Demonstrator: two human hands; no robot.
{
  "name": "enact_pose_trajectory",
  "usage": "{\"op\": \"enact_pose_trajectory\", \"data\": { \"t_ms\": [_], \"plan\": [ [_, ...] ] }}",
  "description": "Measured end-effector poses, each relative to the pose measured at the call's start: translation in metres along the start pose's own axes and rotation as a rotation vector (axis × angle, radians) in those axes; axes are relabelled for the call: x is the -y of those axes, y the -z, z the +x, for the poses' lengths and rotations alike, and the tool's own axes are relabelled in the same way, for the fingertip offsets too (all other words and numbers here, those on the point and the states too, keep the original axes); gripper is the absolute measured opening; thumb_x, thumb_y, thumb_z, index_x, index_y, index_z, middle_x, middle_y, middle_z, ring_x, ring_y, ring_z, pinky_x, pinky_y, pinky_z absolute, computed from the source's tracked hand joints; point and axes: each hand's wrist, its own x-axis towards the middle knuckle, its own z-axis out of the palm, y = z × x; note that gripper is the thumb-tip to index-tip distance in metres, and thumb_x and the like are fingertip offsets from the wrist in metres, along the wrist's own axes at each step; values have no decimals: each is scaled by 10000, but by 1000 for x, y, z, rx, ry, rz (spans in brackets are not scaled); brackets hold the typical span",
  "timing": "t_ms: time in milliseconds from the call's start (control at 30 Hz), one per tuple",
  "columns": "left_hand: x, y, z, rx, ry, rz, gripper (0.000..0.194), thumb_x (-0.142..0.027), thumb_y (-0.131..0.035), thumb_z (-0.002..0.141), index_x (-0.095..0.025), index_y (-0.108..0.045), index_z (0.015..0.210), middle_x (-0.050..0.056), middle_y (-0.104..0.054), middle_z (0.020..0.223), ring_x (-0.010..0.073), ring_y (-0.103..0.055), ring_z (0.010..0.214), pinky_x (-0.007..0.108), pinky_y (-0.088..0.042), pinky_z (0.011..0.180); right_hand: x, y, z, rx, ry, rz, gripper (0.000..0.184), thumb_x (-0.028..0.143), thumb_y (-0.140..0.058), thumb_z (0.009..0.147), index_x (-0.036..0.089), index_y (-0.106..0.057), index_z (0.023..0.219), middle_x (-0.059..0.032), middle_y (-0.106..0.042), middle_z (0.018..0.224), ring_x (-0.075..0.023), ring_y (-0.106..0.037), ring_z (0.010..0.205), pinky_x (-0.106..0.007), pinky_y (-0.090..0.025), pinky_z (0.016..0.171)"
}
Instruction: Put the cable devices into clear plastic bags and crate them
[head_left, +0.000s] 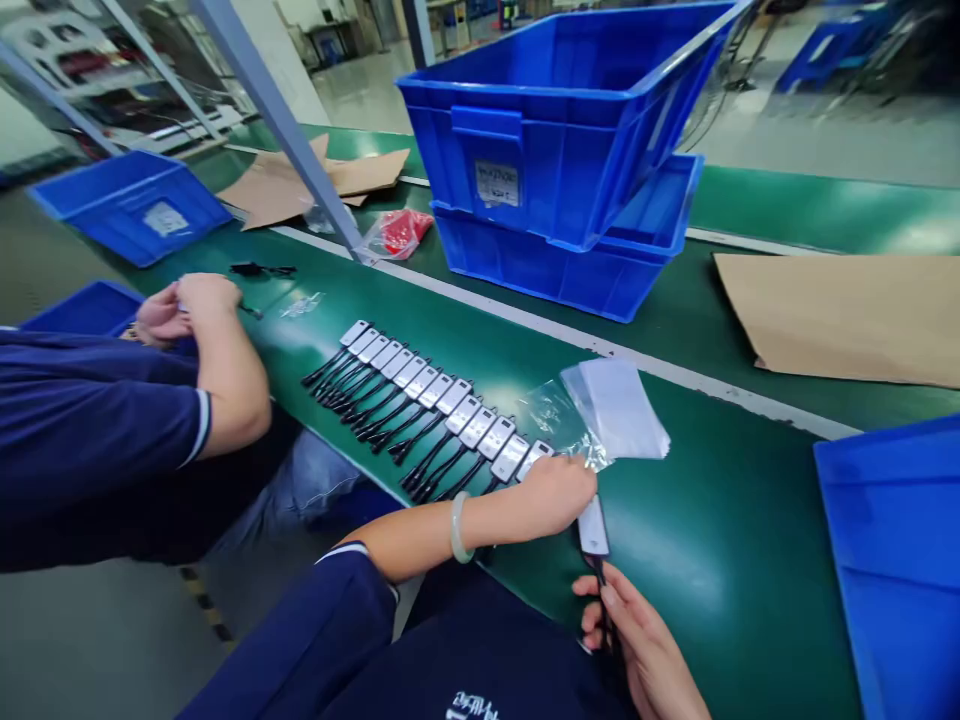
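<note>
A small silver device with black cables (593, 527) is held between my two hands over the green bench. My left hand (559, 493), with a pale bangle at its wrist, is closed over the device's upper end and hides it. The black cables (602, 610) run down between the thumb and curled fingers of my right hand (645, 645). Left of my hands lies a slanting row of several like devices (439, 385), silver ends away and cables toward me. A clear plastic bag (559, 412) and a stack of whitish bags (616, 408) lie just beyond my left hand.
Two stacked blue bins (536, 150) stand behind the row. Another blue bin (892, 560) is at right, near flat cardboard (840, 315). To the left, a co-worker's hands (187, 305) work near a black cable (262, 270). A grey post (281, 120) rises beside a red-filled bag (401, 232).
</note>
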Motion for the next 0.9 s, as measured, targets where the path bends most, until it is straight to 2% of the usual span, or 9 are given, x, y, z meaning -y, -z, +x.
{"op": "enact_pose_trajectory", "data": {
  "t_ms": [133, 200, 267, 367, 500, 567, 667, 767, 900],
  "plan": [
    [-2, 4, 3, 54, 69, -10, 188, -140, -441, 850, -107, -580, 972, 126, -589, 971, 254, -644, 822, 356, -542, 680, -1, 29, -20, 24, 40, -76, 473, 503, -650, 818, 226, -587, 1196, -48, -610, 922, -85, -453, 593, -228, -432, 558],
    [-8, 6, 4, 57, 94, 2, 205, -178, -447, 866, -94, -576, 1001, 147, -586, 991, 273, -643, 834, 375, -539, 680, 3, 41, -32, -2, 58, -34, 448, 494, -647, 820, 227, -601, 1176, -42, -601, 877, -86, -448, 569, -225, -419, 522],
    [-16, 7, 8, 61, 114, 9, 222, -133, -425, 861, -68, -576, 1010, 173, -587, 986, 291, -640, 855, 384, -532, 682, 7, 49, -43, -31, 80, 43, 391, 477, -642, 826, 228, -616, 1126, -27, -583, 818, -85, -453, 553, -218, -408, 498],
    [-20, 9, 17, 66, 152, -4, 261, -44, -379, 830, -43, -591, 982, 192, -608, 945, 294, -643, 861, 373, -515, 679, 13, 52, -51, -27, 88, 156, 283, 438, -617, 858, 211, -622, 1027, -8, -554, 750, -71, -452, 531, -201, -395, 490],
    [-14, 15, 19, 50, 140, -76, 150, -140, -464, 825, -120, -611, 851, 88, -644, 825, 210, -634, 754, 284, -471, 645, 20, 42, -44, 11, 113, 289, 234, 396, -622, 869, 185, -588, 966, 16, -528, 697, -27, -360, 466, -172, -351, 463],
    [-12, 18, 13, 25, 111, -235, 126, -182, -485, 826, -153, -601, 786, 19, -631, 734, 142, -600, 681, 226, -429, 616, 22, 34, -36, -6, 138, 352, 228, 388, -630, 866, 173, -563, 906, 53, -436, 578, -11, -231, 421, -151, -266, 411],
    [-17, 16, -1, 0, 122, -657, 132, -230, -510, 826, -163, -611, 773, -27, -601, 665, 76, -518, 584, 181, -363, 566, 25, 21, -22, -74, 179, 341, 271, 410, -645, 854, 161, -545, 894, 94, -298, 477, -13, -129, 409, -149, -166, 379],
    [-26, 8, -13, 35, 160, -965, 140, -262, -534, 824, -155, -621, 800, -27, -599, 673, 62, -503, 587, 163, -350, 560, 26, 10, -10, -119, 228, 218, 386, 446, -658, 835, 149, -544, 1052, 82, -392, 517, -14, -197, 415, -151, -200, 393],
    [-38, -2, -23, 106, 173, -1106, 164, -299, -571, 825, -144, -617, 798, -18, -601, 702, 62, -514, 629, 151, -354, 568, 25, 4, -1, -143, 253, 63, 496, 497, -639, 827, 125, -534, 1138, 54, -470, 568, -21, -279, 415, -161, -200, 395]
  ]
}}
